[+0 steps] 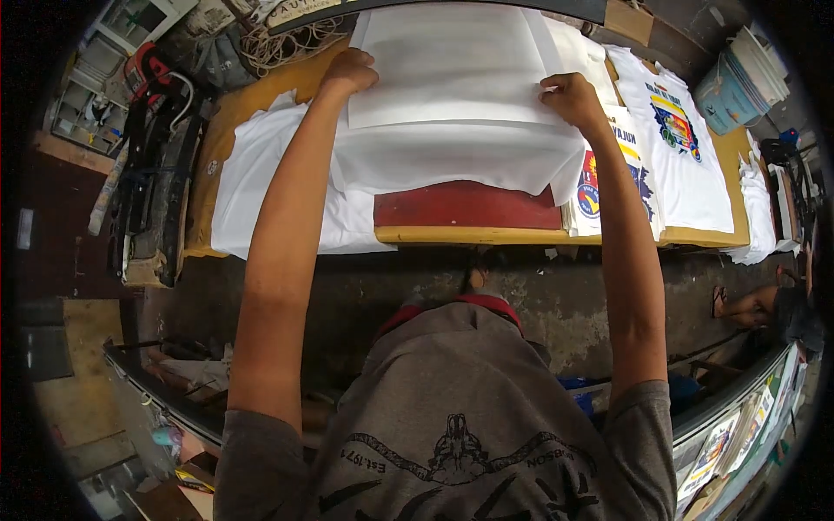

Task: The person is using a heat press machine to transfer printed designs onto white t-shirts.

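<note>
A large white sheet point(452, 78), apparently paper, lies over a white T-shirt point(452, 156) spread on the table in front of me. My left hand point(350, 71) pinches the sheet's left edge. Across from it, my right hand point(569, 95) has its fingers curled on the right edge. The T-shirt's near hem hangs loosely toward a red surface point(469, 207) at the table's front. Beside my right forearm rests a stack of printed paper sheets point(586, 204) with colourful designs, partly hidden by the arm.
More white T-shirts point(261, 187) lie at the left of the yellow table point(228, 113). A printed white T-shirt point(704, 182) is spread at the right, near stacked buckets point(738, 82). A dark bar point(573, 7) crosses the far edge. Another person's leg point(747, 304) shows at far right.
</note>
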Demonstrator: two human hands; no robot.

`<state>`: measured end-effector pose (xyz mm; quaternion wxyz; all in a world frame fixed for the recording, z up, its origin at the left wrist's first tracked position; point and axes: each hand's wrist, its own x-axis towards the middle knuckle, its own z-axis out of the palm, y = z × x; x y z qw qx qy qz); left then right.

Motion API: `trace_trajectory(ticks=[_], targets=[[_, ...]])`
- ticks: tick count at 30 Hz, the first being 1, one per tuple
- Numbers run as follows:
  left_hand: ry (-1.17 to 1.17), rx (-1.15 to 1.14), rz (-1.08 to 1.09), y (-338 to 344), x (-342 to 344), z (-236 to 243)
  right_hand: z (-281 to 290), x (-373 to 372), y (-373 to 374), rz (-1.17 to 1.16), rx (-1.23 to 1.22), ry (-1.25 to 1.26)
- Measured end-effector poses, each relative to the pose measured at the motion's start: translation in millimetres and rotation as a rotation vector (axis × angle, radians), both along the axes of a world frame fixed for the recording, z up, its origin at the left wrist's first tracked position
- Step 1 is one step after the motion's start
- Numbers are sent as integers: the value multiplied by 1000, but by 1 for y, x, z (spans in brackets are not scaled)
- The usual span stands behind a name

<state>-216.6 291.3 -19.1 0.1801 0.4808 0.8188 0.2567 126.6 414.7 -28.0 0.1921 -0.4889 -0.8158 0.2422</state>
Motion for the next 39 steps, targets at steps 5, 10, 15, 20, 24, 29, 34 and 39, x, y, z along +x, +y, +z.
trace_trajectory(ticks=[5,10,15,20,24,29,34,39], targets=[[536,139,-121,-31,58,3,2,-36,-3,17,373,-147],[505,461,-367,-73,135,-21,-20,-128,23,253,670,-95],[484,487,-309,-69,143,-23,-7,-207,84,357,465,-200],[464,445,-276,-69,141,-27,-31,-214,98,402,627,-111],[471,443,-324,-71,138,-28,-21,-166,66,281,383,-124],[496,405,-428,-76,135,-22,-6,-47,-18,238,617,265],[538,383,-462,-75,138,-22,-4,12,-81,153,572,204],[540,369,-502,-82,134,-23,-14,19,-118,238,627,-24]])
